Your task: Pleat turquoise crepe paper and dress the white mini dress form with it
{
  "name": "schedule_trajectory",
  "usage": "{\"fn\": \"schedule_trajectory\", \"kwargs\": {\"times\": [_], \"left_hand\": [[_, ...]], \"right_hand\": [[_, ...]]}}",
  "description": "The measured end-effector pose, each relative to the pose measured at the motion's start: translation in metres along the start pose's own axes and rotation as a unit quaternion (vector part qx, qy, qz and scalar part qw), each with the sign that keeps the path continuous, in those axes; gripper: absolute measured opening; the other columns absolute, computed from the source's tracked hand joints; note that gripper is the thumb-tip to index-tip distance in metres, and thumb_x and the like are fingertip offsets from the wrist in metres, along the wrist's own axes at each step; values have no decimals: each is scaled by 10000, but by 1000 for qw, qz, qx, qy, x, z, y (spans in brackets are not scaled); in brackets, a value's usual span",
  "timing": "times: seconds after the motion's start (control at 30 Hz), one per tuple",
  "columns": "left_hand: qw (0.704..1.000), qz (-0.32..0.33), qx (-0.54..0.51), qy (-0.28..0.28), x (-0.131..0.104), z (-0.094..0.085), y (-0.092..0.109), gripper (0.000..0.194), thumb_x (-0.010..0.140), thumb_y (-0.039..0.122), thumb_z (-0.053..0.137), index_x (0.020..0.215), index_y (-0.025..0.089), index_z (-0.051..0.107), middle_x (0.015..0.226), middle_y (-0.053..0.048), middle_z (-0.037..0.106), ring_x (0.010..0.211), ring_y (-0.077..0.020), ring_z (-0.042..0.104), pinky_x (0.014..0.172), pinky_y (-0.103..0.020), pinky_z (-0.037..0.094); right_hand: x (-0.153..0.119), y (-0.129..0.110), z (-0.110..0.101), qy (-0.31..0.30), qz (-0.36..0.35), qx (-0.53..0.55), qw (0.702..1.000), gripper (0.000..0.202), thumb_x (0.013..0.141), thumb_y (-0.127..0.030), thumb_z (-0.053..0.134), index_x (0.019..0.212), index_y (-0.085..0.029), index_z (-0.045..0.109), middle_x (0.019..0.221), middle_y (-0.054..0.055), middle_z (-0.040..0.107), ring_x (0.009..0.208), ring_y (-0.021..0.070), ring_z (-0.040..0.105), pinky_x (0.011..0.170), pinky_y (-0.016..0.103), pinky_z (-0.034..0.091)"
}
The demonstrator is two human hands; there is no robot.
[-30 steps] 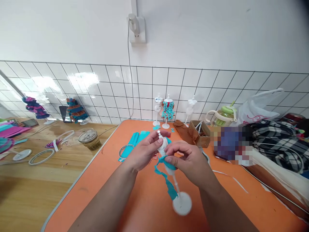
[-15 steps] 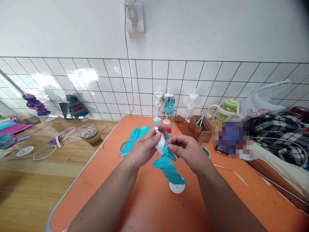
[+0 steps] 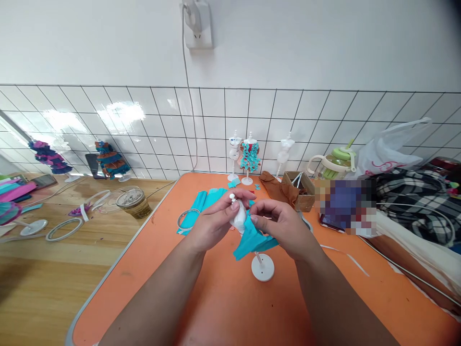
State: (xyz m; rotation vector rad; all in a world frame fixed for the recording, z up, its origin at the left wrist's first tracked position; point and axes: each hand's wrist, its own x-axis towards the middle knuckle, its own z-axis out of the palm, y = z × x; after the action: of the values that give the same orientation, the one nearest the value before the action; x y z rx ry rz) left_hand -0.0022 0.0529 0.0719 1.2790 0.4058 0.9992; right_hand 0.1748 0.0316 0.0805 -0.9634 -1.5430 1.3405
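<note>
My left hand [image 3: 219, 214] is closed around the upper part of a small white dress form [image 3: 238, 220], which is tilted with its knob toward the wall. Its round white base [image 3: 262, 267] points toward me. Between the thumb and fingertips of my right hand [image 3: 277, 221] is a piece of turquoise crepe paper [image 3: 250, 240]. The paper spreads out against the form's lower body and hides part of its stand. Behind my left hand lie more turquoise paper strips [image 3: 211, 199], with a roll of tape [image 3: 188, 219] on top of them.
Against the tiled wall stand a white form dressed in turquoise ruffles [image 3: 249, 156] and two plainer ones. To the right are a cardboard box [image 3: 305, 194], brown paper [image 3: 275, 187] and a green-lidded jug [image 3: 338, 163]. A lidded cup [image 3: 133, 203] stands on the wooden table at left.
The turquoise paper has swung up and fanned out, so more of the stand and base shows. My hands stay nearly in place, and the view has shifted slightly.
</note>
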Motion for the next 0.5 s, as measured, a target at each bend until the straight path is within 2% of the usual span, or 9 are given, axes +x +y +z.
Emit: {"fn": "schedule_trajectory", "kwargs": {"times": [0.13, 0.23, 0.33, 0.37, 0.4, 0.47, 0.5], "left_hand": [[997, -30, 11, 70, -1, 3, 7, 244, 900, 369, 462, 1069, 216, 550, 859, -25, 480, 682, -122, 457, 558, -233, 364], [992, -80, 71, 59, -7, 4, 18, 314, 841, 325, 530, 1142, 241, 499, 839, -20, 522, 714, -146, 491, 570, -241, 379], [969, -91, 224, 58, -14, 11, 30, 424, 786, 286, 615, 1191, 261, 493, 922, -26, 576, 784, -163, 527, 615, -253, 408], [954, -80, 279, 81, -15, 14, 32, 415, 786, 308, 625, 1183, 268, 511, 942, -25, 587, 784, -163, 534, 617, -255, 413], [936, -65, 327, 112, -15, 18, 33, 409, 782, 334, 637, 1172, 276, 529, 956, -22, 597, 783, -165, 542, 620, -258, 419], [901, -24, 395, 178, -13, 23, 30, 378, 757, 392, 668, 1105, 277, 576, 943, -14, 613, 786, -177, 558, 625, -266, 429], [890, -8, 409, 201, -11, 24, 27, 355, 753, 414, 671, 1066, 268, 591, 938, -15, 619, 802, -185, 567, 643, -273, 436]], "right_hand": [[-5, -3, -16, -92, -55, 66, 992, 172, 768, -350, 690, 766, -196, 614, 725, -4, 575, 658, 115, 514, 563, 230, 400], [-12, -9, -27, -157, -58, -1, 986, 154, 743, -319, 718, 737, -186, 642, 718, 11, 603, 670, 122, 535, 561, 229, 411], [-23, -20, -23, -202, -43, -93, 974, 109, 746, -286, 707, 787, -194, 667, 716, 10, 631, 677, 129, 561, 583, 232, 432], [-28, -24, -19, -192, -43, -130, 972, 110, 764, -274, 682, 848, -205, 671, 723, 6, 639, 680, 131, 568, 595, 236, 437], [-32, -28, -14, -156, -49, -178, 970, 134, 791, -256, 643, 916, -218, 669, 733, 4, 645, 688, 134, 572, 609, 243, 437], [-41, -34, -3, -50, -77, -287, 954, 164, 832, -213, 568, 961, -240, 666, 748, 2, 651, 709, 142, 567, 634, 256, 426], [-45, -37, 2, -20, -93, -324, 941, 160, 839, -200, 554, 931, -247, 676, 749, 2, 654, 715, 145, 564, 641, 261, 420]]}}
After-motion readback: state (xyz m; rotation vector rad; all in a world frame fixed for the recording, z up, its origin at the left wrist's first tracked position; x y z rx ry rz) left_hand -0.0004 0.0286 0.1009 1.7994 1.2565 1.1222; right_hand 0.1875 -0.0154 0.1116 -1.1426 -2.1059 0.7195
